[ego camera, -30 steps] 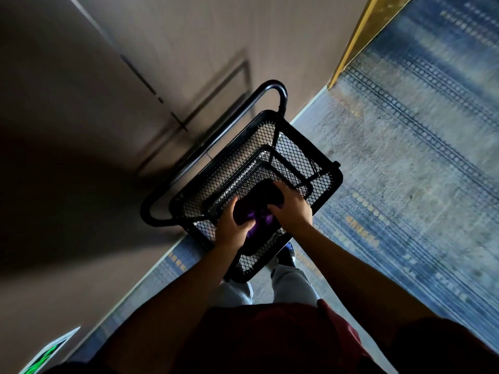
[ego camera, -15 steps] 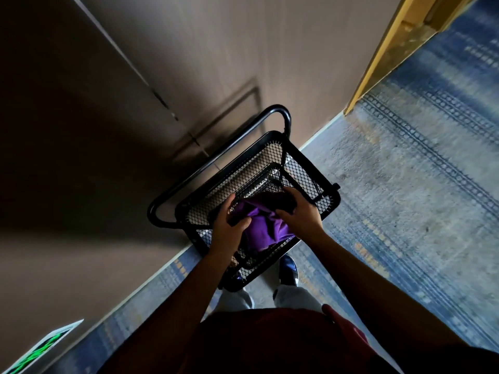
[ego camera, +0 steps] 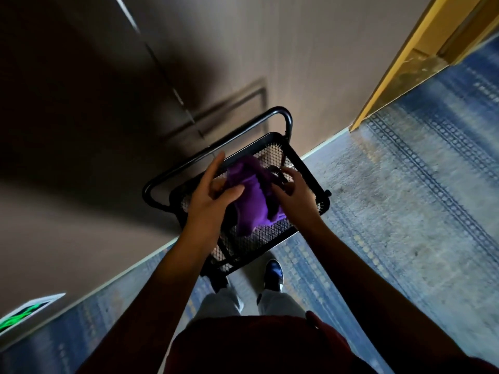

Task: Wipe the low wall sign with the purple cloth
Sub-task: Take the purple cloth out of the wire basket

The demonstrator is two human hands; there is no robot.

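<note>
Lifted above the basket (ego camera: 305,168), purple cloth (ego camera: 251,195) hangs lengthwise — both hands (ego camera: 213,195) (ego camera: 294,193) pinching it.

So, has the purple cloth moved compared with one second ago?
Yes. The purple cloth has come up out of the black mesh basket, bunched between both hands.

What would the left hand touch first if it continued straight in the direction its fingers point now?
Probably the black handle bar of the mesh cart: the left hand has its extended fingers aimed up toward it, and the tips already overlap it in the picture. Beyond it stands the wall. Depth is unclear from this one view.
</note>
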